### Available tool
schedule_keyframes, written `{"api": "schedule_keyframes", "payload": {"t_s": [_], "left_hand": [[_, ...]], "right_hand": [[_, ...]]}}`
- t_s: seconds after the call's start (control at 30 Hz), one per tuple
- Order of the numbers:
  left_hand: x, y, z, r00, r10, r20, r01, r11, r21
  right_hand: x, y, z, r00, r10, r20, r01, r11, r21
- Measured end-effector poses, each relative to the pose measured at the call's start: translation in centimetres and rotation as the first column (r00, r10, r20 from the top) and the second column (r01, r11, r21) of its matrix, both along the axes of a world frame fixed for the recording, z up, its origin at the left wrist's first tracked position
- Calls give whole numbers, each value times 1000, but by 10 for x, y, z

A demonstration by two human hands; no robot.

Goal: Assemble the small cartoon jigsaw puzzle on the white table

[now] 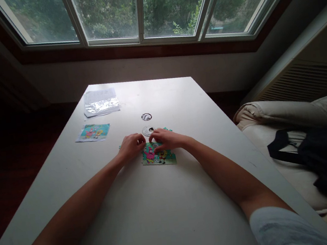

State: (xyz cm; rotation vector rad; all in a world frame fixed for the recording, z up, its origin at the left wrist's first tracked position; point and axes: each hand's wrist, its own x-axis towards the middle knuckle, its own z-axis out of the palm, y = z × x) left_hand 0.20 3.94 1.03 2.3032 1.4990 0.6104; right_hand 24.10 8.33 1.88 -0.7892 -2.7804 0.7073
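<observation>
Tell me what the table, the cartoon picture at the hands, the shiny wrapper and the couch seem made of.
Table: probably laminate or painted board; smooth, satin white, softly reflecting window light.
Cartoon picture: likely printed card; flat with a crisp straight lower edge.
Wrapper: apparently clear plastic, glossy; crinkled bright glints.
Couch: soft covering, matte cream, with folds; fabric or leather, unclear.

White bench (164, 208): papers (101, 101), apparently partly film-covered, far left; printed sheet (93, 133) nearer; two round items (147, 132), centre; colourful panel (149, 161) nearest.
</observation>
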Motion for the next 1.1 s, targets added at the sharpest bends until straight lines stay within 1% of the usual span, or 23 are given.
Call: {"api": "schedule_keyframes", "payload": {"t_s": [0.23,0.33,0.4,0.47,0.53,0.67,0.8,0.87,0.93,1.0,1.1], "left_hand": [[1,1,-4,1000,-10,-19,10,1000,24],[-3,5,-2,1000,-3,-7,3,999,38],[-13,12,2,999,30,30,-32,998,52],[-26,19,8,991,102,82,-107,993,56],[-42,27,14,985,148,87,-151,988,29],[-64,34,19,990,140,-24,-140,990,2],[-72,35,18,986,122,-111,-123,992,0],[-74,35,18,987,106,-122,-111,993,-34],[-77,35,19,991,56,-122,-66,995,-77],[-78,34,22,992,-34,-118,20,993,-118],[-77,31,29,975,-198,-104,179,970,-167]], "right_hand": [[0,0,0,1000,5,-1,-5,1000,8],[0,0,1,1000,0,5,0,1000,3],[1,0,1,1000,0,1,0,1000,-4],[1,0,1,1000,3,-8,-3,1000,-18],[2,1,0,1000,3,-14,-4,1000,-30],[3,2,-2,1000,-7,-16,7,999,-50],[3,3,-3,1000,-8,-23,7,998,-67],[4,4,-3,1000,-12,-29,9,997,-77],[4,4,-3,999,-14,-33,11,996,-85],[4,4,-3,999,-14,-38,10,996,-88],[4,4,-2,999,-12,-43,8,996,-85]]}}
